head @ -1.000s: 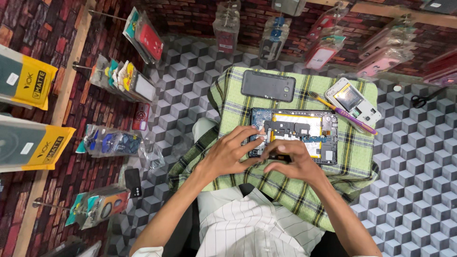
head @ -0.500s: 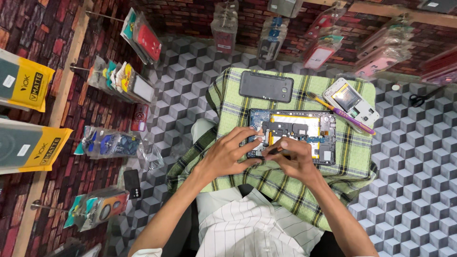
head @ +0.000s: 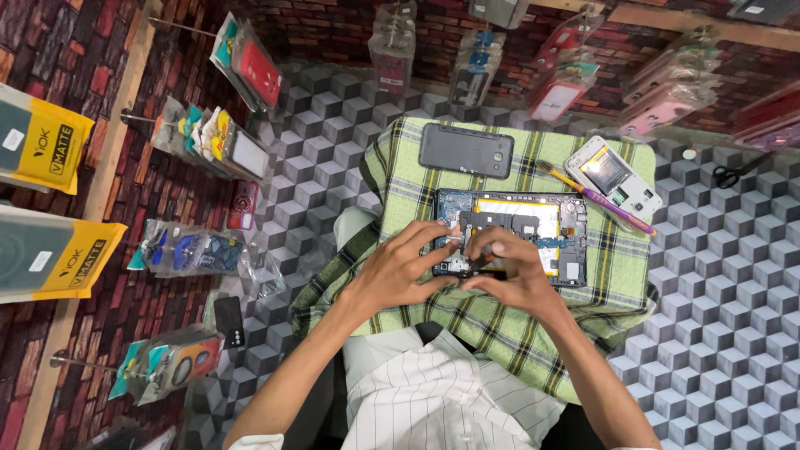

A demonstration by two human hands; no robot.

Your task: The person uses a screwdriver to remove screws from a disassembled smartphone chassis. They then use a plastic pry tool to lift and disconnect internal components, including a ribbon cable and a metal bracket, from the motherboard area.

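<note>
floor [head: 717,275]: grey cube-pattern tiles all round, brick-print walls with hanging phone-case packets [head: 208,142] to the left and far side.

green plaid cloth [head: 617,275] spread over the work surface in front of me, hanging down at the near edge.

opened tablet [head: 550,229] lies flat on the cloth, back off, board and yellowish battery area showing. long axis runs left to right; its left end sits under my hands, its right end points toward the right edge of the cloth.

dark back cover [head: 465,150] lies just beyond the tablet, also lengthwise left-right, apart from it. white opened phone [head: 615,177] at the far right of the cloth, tilted. purple toothbrush [head: 600,198] lies diagonally between that phone and the tablet. scissors [head: 733,173] well apart on the floor, far right.

my left hand [head: 398,271]: fingers stretched right, tips pressed on the tablet's left near corner. my right hand [head: 517,271]: fingers curled, pinching something small and dark at the near edge of the tablet; cannot tell what it is.

change: compared with a second ago my hands have closed in tighter over the same corner, fingertips nearly touching each other. tablet, cover and phone have not shifted. i judge the work is fixed on that one spot and the part there has not yet come free.
</note>
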